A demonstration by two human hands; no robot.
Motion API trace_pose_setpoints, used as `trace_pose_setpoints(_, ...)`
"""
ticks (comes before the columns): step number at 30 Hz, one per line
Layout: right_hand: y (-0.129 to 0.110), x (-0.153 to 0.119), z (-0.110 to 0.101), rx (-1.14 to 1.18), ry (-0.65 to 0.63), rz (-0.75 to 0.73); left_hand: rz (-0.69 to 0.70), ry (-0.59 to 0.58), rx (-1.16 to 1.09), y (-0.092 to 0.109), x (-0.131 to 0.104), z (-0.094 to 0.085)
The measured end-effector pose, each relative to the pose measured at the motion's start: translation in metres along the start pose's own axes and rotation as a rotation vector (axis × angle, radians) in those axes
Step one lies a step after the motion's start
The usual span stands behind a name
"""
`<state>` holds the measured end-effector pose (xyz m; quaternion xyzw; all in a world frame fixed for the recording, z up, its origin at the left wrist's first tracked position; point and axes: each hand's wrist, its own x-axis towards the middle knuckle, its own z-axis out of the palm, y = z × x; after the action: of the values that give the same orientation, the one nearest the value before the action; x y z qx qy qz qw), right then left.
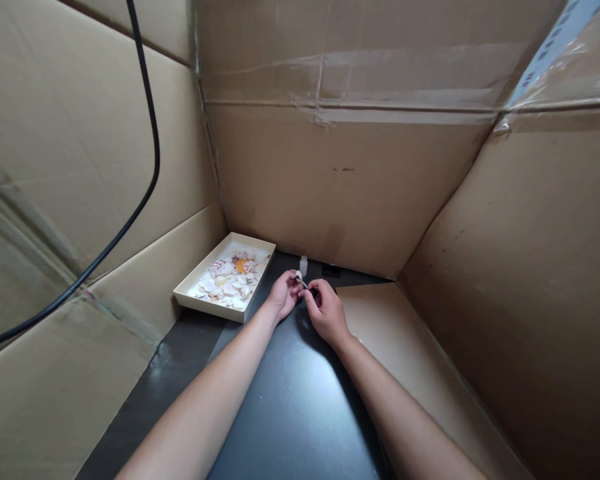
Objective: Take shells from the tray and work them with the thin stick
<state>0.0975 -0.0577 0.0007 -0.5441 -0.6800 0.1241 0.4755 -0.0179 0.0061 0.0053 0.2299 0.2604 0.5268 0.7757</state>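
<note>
My left hand [284, 295] holds a small white shell [299, 275] between its fingertips. My right hand [326, 309] pinches a thin applicator brush [303, 283] with a dark end, and its tip meets or nearly meets the shell; I cannot tell which. Just behind the fingers, a small clear bottle [303, 267] stands upright on the dark tabletop [285, 400]. To the left of my left hand lies a shallow cream box [207, 308] holding many pale shells [225, 283] and an orange one [242, 266].
Cardboard walls [360, 200] enclose the work area at the back and both sides. A flat cardboard sheet [405, 347] lies along the right of the table. A black cable [153, 133] hangs in front of the left wall. Near the back wall is a small dark patch [331, 271].
</note>
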Motion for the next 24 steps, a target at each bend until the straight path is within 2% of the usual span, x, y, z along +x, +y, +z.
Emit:
trace_pose_setpoints(4,0.0002,0.0001,0.0003,-0.073,0.008,0.063,0.007,-0.012,0.019,-0.0008,0.0006,0.0002)
trace_pose_setpoints(9,0.0009,0.0004,0.0003,-0.059,0.009,0.007,0.012,0.004,0.026,-0.0016,0.0017,-0.001)
trace_pose_setpoints(13,0.0021,0.001,0.0004,-0.059,0.054,0.035,0.02,-0.032,0.025,-0.0016,0.0018,-0.0006)
trace_pose_setpoints(17,0.0028,0.001,0.0009,0.007,0.031,-0.022,0.012,0.004,0.019,-0.0014,0.0012,-0.0004)
trace_pose_setpoints(21,0.0037,0.0008,0.0013,-0.03,0.062,0.03,0.03,-0.031,0.017,-0.0013,0.0002,0.0)
trace_pose_setpoints(24,0.0042,0.0014,0.0012,0.009,0.053,0.012,0.021,-0.007,0.025,-0.0008,-0.0007,0.0011)
